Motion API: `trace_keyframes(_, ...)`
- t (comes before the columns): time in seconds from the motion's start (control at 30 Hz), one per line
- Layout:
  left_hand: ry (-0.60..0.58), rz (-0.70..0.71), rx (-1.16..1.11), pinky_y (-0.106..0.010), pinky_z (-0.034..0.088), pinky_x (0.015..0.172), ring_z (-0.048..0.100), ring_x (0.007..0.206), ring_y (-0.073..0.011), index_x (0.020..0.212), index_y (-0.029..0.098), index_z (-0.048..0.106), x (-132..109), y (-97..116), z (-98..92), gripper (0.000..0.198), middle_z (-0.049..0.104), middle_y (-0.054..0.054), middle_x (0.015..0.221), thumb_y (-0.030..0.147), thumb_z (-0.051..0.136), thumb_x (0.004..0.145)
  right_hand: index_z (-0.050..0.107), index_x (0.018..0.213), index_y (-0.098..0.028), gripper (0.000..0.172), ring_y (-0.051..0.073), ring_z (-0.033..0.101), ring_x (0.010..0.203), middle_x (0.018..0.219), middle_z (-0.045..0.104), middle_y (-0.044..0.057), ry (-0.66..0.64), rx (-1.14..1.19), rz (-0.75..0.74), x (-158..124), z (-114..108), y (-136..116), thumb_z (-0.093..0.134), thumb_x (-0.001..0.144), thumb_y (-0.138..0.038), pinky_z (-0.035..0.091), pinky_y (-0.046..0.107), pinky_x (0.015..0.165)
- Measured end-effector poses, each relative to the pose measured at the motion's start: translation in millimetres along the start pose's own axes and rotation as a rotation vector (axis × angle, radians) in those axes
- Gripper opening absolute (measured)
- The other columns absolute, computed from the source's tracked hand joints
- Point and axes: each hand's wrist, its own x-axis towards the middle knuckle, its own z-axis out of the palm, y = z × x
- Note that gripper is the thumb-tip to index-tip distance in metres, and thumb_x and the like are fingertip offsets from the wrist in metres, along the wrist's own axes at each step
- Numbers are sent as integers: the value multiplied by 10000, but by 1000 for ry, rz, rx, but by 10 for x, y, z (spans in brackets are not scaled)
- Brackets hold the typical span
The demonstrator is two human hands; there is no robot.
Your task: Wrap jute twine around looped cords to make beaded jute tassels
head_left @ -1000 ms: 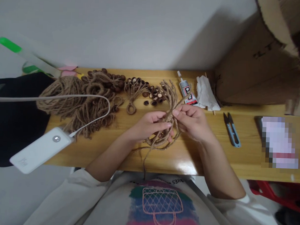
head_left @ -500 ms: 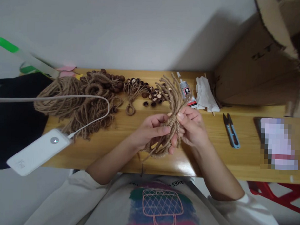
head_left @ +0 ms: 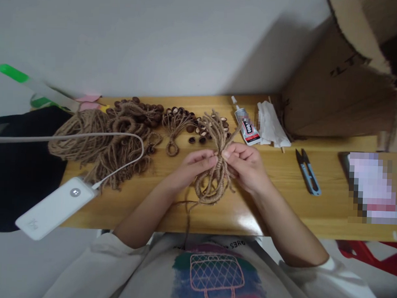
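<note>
A bundle of looped jute cords hangs upright between my two hands above the wooden table. My left hand pinches its bound middle from the left. My right hand pinches the same wrapped part from the right, fingers closed. The cut ends of the bundle fan out above the fingers, and its loops hang below them. A thin loose strand trails down from the bundle toward my chest.
Piles of jute twine and finished tassels lie at the left with brown beads behind. A glue tube, white tissue, thread snips, a white power bank with cable and a cardboard box surround them.
Both hands turned the bundle more upright and shifted it slightly left and lower; the grip stays on its wrapped middle.
</note>
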Motion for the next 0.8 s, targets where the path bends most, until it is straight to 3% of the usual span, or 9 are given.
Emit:
trace_keyframes(0.1, 166, 48, 85, -197, 406, 545, 475, 562, -76, 662, 144, 599, 30, -52, 29, 388, 544, 31, 595, 509, 730, 659, 571, 609, -161, 345, 45, 347, 372, 437, 470, -57, 46, -110, -23, -5, 9, 6, 783, 632, -432, 239, 190, 365)
trace_keyframes(0.17, 214, 57, 97, -194, 385, 536, 453, 564, -72, 655, 143, 596, 50, -92, 32, 382, 524, 36, 589, 499, 732, 659, 567, 603, -161, 362, 49, 344, 387, 438, 456, -59, 61, -162, -40, -9, 14, 10, 776, 631, -455, 249, 194, 380)
trace_keyframes(0.37, 147, -4, -4, -225, 438, 617, 545, 628, -104, 772, 146, 625, 53, -154, 31, 398, 597, 13, 652, 528, 698, 691, 562, 630, -172, 371, 77, 418, 378, 443, 488, -51, 47, -189, -46, -3, 20, 24, 731, 672, -500, 301, 213, 387)
trace_keyframes(0.57, 198, -14, -2, -188, 393, 529, 503, 556, -68, 810, 144, 650, 53, -168, 82, 397, 601, 28, 644, 499, 740, 656, 551, 613, -168, 396, 68, 390, 391, 445, 474, -56, 48, -228, -85, 6, 23, 51, 709, 689, -523, 296, 206, 399)
trace_keyframes(0.7, 244, -50, -131, -195, 421, 513, 542, 525, -78, 819, 145, 647, 92, -185, 110, 414, 620, 26, 626, 473, 776, 600, 540, 654, -179, 410, 99, 460, 435, 490, 517, -34, 4, -325, -88, 13, -17, 100, 573, 800, -560, 364, 224, 454)
trace_keyframes(0.8, 269, -76, -168, -184, 372, 430, 515, 441, -74, 740, 137, 621, 119, -196, 114, 392, 591, 30, 539, 460, 777, 581, 560, 708, -181, 357, 118, 512, 497, 526, 555, -15, -11, -507, -138, 2, -34, 104, 473, 889, -476, 398, 233, 532)
